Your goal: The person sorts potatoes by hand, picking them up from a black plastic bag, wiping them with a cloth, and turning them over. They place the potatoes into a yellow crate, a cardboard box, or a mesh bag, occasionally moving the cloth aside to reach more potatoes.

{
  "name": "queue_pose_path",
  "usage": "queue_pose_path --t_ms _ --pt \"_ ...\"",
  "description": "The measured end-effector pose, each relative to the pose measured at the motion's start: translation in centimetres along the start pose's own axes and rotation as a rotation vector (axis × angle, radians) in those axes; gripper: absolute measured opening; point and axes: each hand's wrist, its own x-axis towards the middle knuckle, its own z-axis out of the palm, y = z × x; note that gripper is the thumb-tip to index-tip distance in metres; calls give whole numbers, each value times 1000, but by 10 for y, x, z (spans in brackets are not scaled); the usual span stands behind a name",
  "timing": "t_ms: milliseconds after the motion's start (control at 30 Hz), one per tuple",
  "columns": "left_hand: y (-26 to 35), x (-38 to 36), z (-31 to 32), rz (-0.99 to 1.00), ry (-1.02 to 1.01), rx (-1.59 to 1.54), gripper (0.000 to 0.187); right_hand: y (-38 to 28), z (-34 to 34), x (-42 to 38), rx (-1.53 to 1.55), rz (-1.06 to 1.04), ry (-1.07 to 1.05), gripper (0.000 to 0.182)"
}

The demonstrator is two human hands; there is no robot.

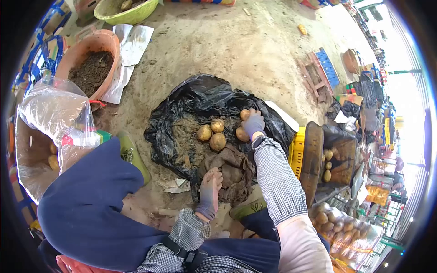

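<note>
1. The right hand [253, 123] reached to the far side of the black plastic sheet [200, 98], its gloved fingers closed around one potato [245, 113].
2. The left hand [210, 191] gripped another potato [212, 172], nearer, over the brown cloth [234, 170].
3. Three loose potatoes [211, 134] lay on the soil-covered sheet, left of the right hand; another touched it.
4. The gathering looked partly done: a clear bag [54, 113] at left already held some.
</note>
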Motion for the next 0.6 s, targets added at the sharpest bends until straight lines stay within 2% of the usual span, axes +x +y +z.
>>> queue_pose_path --t_ms 67,100,200,267,300,367,400,467,500,600 --pt "-1 5 -2 -20 3 -5 50 8 1 12 81 -9 -4 69" --pt "-1 5 -1 -23 -16 -22 49 14 2 16 245 -9 31 69" --pt "2 2 6 -43 -66 -18 49 32 -19 -5 1334 -129 -360 50" --pt "4 0 13 -60 -97 9 50 43 -36 -43 1703 -40 -519 43" --pt "6 -2 16 -54 -140 -32 52 59 -29 -61 1882 -219 -626 66" --pt "11 -13 18 -30 -301 -124 59 34 -81 -139 1922 -389 -616 72" --pt "16 -19 21 -33 -303 -119 59 30 -91 -165 1921 -478 -636 74" --pt "30 -32 30 -40 -715 -414 62 26 -112 -216 1828 -518 -724 81" --pt "38 -40 32 -40 -716 -408 62 30 -104 -229 1741 -490 -667 89" --pt "52 -59 34 -2 -681 -323 60 42 -114 -261 1625 -397 -612 95"
